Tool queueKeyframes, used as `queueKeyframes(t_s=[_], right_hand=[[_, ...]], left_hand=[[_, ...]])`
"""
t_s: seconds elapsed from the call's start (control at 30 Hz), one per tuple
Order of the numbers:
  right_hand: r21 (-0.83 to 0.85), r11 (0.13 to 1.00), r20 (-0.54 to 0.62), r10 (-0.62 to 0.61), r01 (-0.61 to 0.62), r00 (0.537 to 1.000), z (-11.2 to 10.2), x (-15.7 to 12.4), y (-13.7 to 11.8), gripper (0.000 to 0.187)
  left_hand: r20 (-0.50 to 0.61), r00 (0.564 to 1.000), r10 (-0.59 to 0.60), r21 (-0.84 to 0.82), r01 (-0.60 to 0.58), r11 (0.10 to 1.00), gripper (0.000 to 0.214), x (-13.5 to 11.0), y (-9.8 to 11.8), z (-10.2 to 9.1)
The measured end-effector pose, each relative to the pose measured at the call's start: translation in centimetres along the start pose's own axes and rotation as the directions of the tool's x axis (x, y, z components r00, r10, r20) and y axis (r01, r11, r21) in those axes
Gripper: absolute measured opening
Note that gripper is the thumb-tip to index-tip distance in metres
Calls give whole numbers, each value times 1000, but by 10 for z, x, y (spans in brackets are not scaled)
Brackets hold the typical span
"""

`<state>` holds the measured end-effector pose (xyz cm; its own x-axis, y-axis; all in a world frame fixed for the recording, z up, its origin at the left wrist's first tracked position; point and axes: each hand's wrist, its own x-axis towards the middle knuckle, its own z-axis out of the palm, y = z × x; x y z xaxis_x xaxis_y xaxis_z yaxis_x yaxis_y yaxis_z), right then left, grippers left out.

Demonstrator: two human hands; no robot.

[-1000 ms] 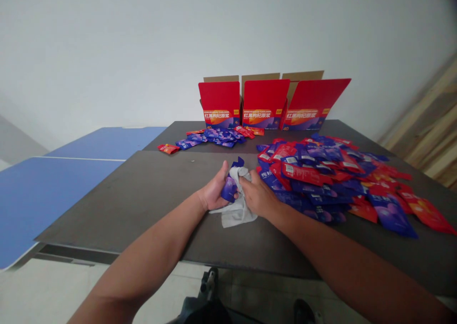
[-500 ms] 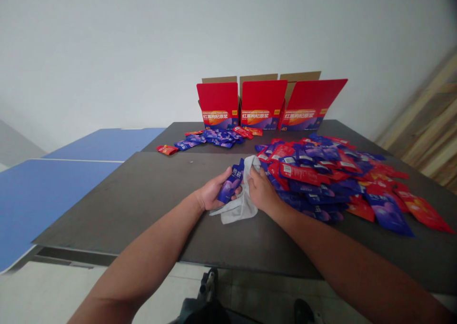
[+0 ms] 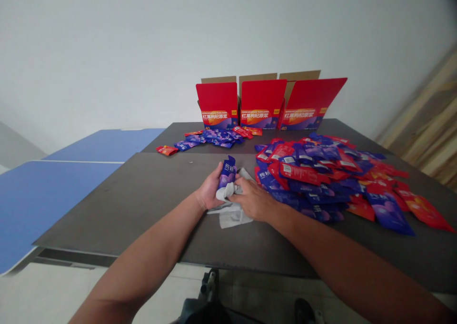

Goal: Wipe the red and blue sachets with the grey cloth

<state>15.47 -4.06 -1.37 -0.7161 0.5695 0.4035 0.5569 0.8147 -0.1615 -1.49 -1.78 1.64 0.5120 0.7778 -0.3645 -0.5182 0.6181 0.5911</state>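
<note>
My left hand (image 3: 210, 188) grips a purple foil sachet (image 3: 227, 172) upright near the middle of the dark table, its top sticking out above my fingers. A crumpled grey-white cloth (image 3: 232, 217) lies under and around the sachet's lower end. My right hand (image 3: 252, 200) is closed on the cloth, pressing a fold of it against the sachet. The fingertips of my right hand sit just left of a large heap of red and purple sachets (image 3: 321, 176), close to its edge.
A smaller spread of sachets (image 3: 214, 138) lies farther along the dark table (image 3: 124, 209), before several open red cartons (image 3: 264, 105) with cardboard flaps. Blue tabletops (image 3: 53, 200) sit to the left. Wooden boards (image 3: 424, 133) lean at the right.
The sachet now stands more upright, and my right hand has moved left onto it. The cloth is gathered around the sachet's lower end.
</note>
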Motion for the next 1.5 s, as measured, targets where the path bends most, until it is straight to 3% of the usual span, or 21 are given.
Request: queueKeyframes(t_s=[0.13,0.3,0.53,0.63,0.77,0.9,1.03,1.27,1.37,1.47,1.5], right_hand=[[-15,988,3,156,-156,988,-1,1,-1,45],[65,950,-89,310,-305,947,1,2,2,41],[199,871,-198,485,-449,852,9,4,7,47],[228,850,-202,519,-475,831,12,6,9,49],[245,829,-189,549,-502,814,13,6,10,49],[152,875,-72,473,-459,878,6,7,5,48],[36,908,22,416,-417,909,-3,9,-2,53],[-7,925,73,378,-379,923,-6,12,-3,58],[-6,927,70,374,-375,925,-7,12,-3,55],[-16,923,80,385,-385,919,-8,12,-4,51],[-19,923,81,385,-385,919,-8,12,-4,50]], left_hand=[[-5,1000,20,75,-19,997,42,-1,-5,4],[-17,999,27,243,-22,970,34,1,-10,0],[109,994,3,395,-46,917,45,-1,-12,-3],[130,991,31,429,-84,900,30,-3,-12,-5],[168,981,94,326,-146,934,32,-4,0,-7],[72,972,224,98,-230,968,28,-5,19,-7],[-95,904,416,62,-412,909,30,-6,32,-11],[-120,838,533,240,-497,834,26,-10,32,-9],[-72,783,618,433,-534,726,30,-10,30,8],[76,704,706,605,-596,528,38,-9,33,35],[127,699,704,648,-595,475,36,-7,35,45]])
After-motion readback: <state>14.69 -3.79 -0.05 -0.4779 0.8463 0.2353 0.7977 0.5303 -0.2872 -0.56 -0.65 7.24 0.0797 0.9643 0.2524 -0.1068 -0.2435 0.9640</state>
